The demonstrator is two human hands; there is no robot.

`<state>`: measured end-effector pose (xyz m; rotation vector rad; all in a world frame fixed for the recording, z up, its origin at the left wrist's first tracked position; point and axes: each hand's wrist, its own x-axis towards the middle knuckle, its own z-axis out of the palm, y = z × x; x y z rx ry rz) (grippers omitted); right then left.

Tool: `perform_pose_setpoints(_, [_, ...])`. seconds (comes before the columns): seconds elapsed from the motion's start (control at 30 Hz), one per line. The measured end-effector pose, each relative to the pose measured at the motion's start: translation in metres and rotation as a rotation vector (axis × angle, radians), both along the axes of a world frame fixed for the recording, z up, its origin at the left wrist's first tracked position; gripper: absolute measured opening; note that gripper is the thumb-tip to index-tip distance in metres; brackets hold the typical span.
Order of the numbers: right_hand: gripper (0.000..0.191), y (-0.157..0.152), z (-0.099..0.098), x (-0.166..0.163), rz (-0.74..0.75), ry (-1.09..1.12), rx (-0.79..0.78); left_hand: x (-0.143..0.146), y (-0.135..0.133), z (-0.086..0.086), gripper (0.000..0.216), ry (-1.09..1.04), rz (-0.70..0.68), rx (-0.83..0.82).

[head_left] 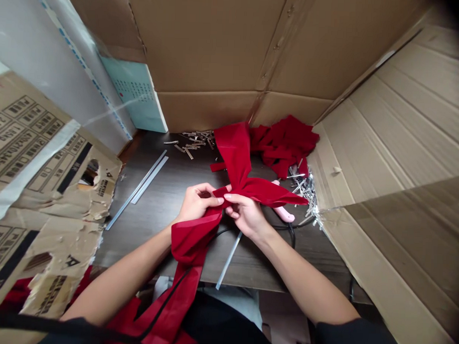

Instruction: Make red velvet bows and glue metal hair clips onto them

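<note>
A wide red ribbon (236,149) is gathered into folds above the dark table, with one loop pointing up and another reaching right. My left hand (200,201) pinches the gathered part from the left, thumb on top. From the right, my right hand (245,212) pinches the same spot, its thumb meeting the left one. Below the hands the ribbon hangs in a fold and runs down onto my lap. Just right of my right hand lies a pink-handled tool (284,213) with a black cord, partly hidden by the ribbon.
Red fabric pieces (285,141) are heaped at the back right, beside silvery strips (306,192). Small metallic pieces (195,140) lie at the back. Translucent sticks (150,179) rest on the table (137,239) at left, another (229,260) near the front. Cardboard walls (374,137) surround the table.
</note>
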<state>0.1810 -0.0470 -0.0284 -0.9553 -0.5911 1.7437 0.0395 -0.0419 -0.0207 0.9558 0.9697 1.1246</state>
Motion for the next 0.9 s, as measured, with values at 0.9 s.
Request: perform_pose_setpoints(0.9, [0.021, 0.006, 0.016, 0.015, 0.115, -0.137, 0.322, -0.008, 0.003, 0.013, 0.015, 0.443, -0.002, 0.447])
